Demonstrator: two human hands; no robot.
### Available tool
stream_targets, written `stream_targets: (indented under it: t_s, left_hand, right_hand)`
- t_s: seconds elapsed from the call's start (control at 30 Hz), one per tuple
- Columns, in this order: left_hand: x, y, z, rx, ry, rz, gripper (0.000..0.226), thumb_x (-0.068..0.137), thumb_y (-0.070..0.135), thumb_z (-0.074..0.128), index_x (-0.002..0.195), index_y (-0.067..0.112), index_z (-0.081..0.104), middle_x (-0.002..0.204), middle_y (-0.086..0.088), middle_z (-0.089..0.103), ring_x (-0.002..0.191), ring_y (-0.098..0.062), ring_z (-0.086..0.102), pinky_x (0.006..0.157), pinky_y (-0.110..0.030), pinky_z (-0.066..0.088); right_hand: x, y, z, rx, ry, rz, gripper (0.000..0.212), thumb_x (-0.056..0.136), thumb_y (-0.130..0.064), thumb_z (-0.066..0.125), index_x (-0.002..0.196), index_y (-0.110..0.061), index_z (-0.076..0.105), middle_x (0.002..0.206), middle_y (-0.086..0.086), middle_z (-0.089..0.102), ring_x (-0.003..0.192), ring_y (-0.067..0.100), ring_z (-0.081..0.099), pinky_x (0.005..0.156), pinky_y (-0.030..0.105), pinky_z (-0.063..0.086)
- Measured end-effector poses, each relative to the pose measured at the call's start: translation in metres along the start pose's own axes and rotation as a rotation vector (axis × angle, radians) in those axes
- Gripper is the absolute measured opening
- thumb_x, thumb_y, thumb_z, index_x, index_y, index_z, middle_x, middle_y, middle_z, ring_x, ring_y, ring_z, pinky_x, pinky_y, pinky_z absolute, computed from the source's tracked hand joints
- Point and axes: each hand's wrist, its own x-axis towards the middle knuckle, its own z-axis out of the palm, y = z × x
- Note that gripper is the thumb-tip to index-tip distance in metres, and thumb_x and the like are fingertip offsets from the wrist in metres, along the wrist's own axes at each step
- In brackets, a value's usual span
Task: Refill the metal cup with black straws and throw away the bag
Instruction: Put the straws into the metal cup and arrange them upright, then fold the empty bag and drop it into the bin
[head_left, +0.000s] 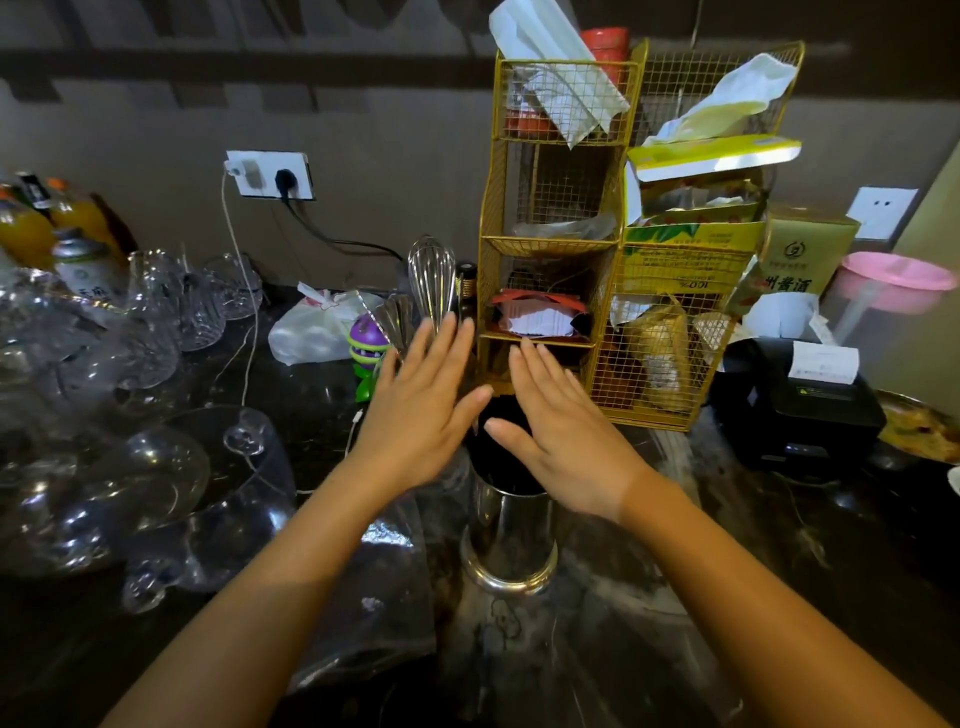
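A shiny metal cup (509, 535) stands upright on the dark counter in the middle of the view. A bundle of black straws (501, 441) sticks up out of it. My left hand (423, 400) and my right hand (556, 431) are flat and open on either side of the straw tops, palms facing each other, thumbs near the straws. Neither hand grips anything. A clear, crumpled plastic bag (374, 597) lies on the counter just left of the cup, under my left forearm.
Several clear glasses (156, 467) crowd the left of the counter. A yellow wire rack (597, 249) stuffed with packets stands right behind the cup. A whisk (431, 275), a white bag (311, 332) and a purple toy (366, 343) sit behind. A black receipt printer (795, 400) is at right.
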Motion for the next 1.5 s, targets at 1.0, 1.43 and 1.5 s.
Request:
stream_targets:
  t_s: [1.0, 1.43, 1.5]
  left_hand:
    - [-0.189, -0.142, 0.085, 0.031, -0.583, -0.361, 0.054, 0.093, 0.035, 0.034, 0.136, 0.033, 0.003, 0.153, -0.003, -0.009, 0.139, -0.018, -0.014, 0.116, -0.041, -0.001]
    - [-0.205, -0.116, 0.069, -0.475, -0.273, -0.515, 0.027, 0.090, 0.014, 0.044, 0.075, 0.033, 0.057, 0.080, 0.012, 0.062, 0.081, 0.011, 0.057, 0.085, -0.027, 0.044]
    - [-0.202, -0.114, 0.067, -0.480, -0.250, -0.570, 0.025, 0.090, 0.017, 0.043, 0.074, 0.029, 0.058, 0.075, 0.004, 0.064, 0.074, -0.001, 0.061, 0.070, -0.029, 0.049]
  right_hand:
    - [-0.010, 0.008, 0.195, -0.025, -0.527, -0.182, 0.048, 0.098, -0.021, 0.031, 0.143, -0.025, 0.014, 0.156, 0.005, 0.003, 0.143, 0.020, -0.004, 0.116, 0.030, 0.002]
    - [-0.019, 0.004, 0.185, 0.795, -0.337, 0.056, 0.021, 0.091, -0.013, 0.047, 0.080, -0.019, 0.064, 0.119, 0.003, 0.057, 0.114, 0.009, 0.048, 0.091, 0.005, 0.034]
    - [-0.014, 0.001, 0.190, 0.828, -0.250, 0.088, 0.028, 0.091, -0.014, 0.047, 0.069, -0.028, 0.055, 0.099, 0.003, 0.062, 0.096, 0.013, 0.057, 0.087, 0.022, 0.043]
